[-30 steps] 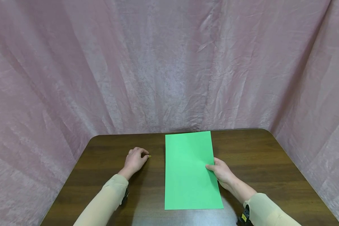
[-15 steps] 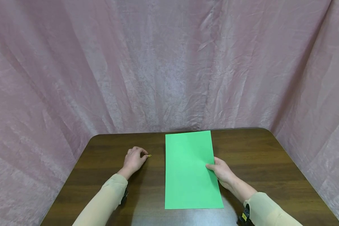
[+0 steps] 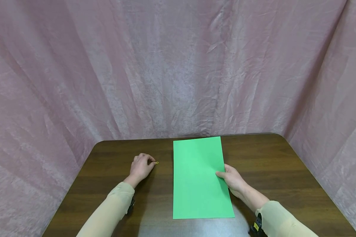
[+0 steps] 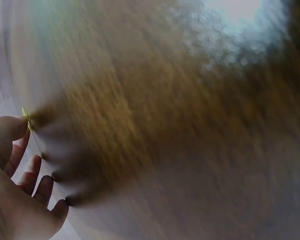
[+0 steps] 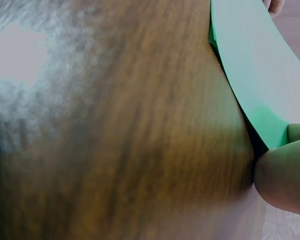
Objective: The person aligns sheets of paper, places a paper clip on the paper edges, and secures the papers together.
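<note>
A green sheet (image 3: 195,184) lies lengthwise on the wooden table in the head view. My right hand (image 3: 235,183) grips its right edge, thumb on top and fingers beneath. The right wrist view shows the sheet (image 5: 260,60) bending up slightly where my right hand (image 5: 287,175) pinches it. Left of the sheet, my left hand (image 3: 140,168) pinches a small yellow clip (image 3: 157,163) between thumb and forefinger. In the left wrist view the yellow clip (image 4: 27,120) shows at the fingertips of my left hand (image 4: 20,185), whose other fingers are spread and slightly bent.
The brown wooden table (image 3: 270,158) has rounded far corners. Pink curtains (image 3: 172,65) hang behind it and along its sides. Light reflects off the tabletop near its front. Dark bands sit at both wrists by the pale sleeves.
</note>
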Tool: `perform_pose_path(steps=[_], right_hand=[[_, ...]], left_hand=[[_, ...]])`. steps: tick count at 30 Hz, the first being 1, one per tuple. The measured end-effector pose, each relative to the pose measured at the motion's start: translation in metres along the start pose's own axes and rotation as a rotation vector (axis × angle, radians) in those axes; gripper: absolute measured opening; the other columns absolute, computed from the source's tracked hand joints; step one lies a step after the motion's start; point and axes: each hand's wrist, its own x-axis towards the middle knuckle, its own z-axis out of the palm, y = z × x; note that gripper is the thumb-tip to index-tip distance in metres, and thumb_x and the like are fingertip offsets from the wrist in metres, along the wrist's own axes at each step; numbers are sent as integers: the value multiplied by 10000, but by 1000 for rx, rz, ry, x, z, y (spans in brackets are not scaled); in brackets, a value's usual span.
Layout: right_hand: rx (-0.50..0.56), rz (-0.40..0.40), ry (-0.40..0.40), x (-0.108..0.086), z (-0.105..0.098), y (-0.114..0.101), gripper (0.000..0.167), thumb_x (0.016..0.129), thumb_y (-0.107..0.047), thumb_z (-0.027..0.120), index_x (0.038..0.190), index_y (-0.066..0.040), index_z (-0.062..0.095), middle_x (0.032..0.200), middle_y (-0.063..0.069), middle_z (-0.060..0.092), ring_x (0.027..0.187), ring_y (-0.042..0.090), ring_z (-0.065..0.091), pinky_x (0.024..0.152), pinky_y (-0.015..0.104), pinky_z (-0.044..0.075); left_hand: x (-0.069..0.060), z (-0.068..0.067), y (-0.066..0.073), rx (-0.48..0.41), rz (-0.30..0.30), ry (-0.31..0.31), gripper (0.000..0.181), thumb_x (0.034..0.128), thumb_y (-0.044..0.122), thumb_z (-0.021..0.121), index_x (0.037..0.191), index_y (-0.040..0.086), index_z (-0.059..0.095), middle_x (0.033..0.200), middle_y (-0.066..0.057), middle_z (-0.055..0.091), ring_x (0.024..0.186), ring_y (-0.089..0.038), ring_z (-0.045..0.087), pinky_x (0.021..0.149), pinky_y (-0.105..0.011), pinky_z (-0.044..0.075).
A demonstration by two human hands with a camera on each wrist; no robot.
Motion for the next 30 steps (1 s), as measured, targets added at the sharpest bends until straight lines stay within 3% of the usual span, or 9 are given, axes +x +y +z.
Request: perform_pose_path(steps=[14,30], right_hand=[[-36,1,-1,-2,0,0,463,1068,-63,497,1491,85,384,1252,212,628,961,251,675,794,404,570],[-35,-11,-1,-1,0,2,464,1072,-69,491,1495,90,387,1253,211,635,977,258,673,794,400,566]], left_hand=[[1,3,2,30,-14,29,96,972,258,732,1041,192,738,1297,-107,583,1265,-398,450,996,-584,402],[1,7,-3,-11,6,41,67,997,266,701,1006,204,726,1305,-98,594,1295,-400,437,1023,-598,380]])
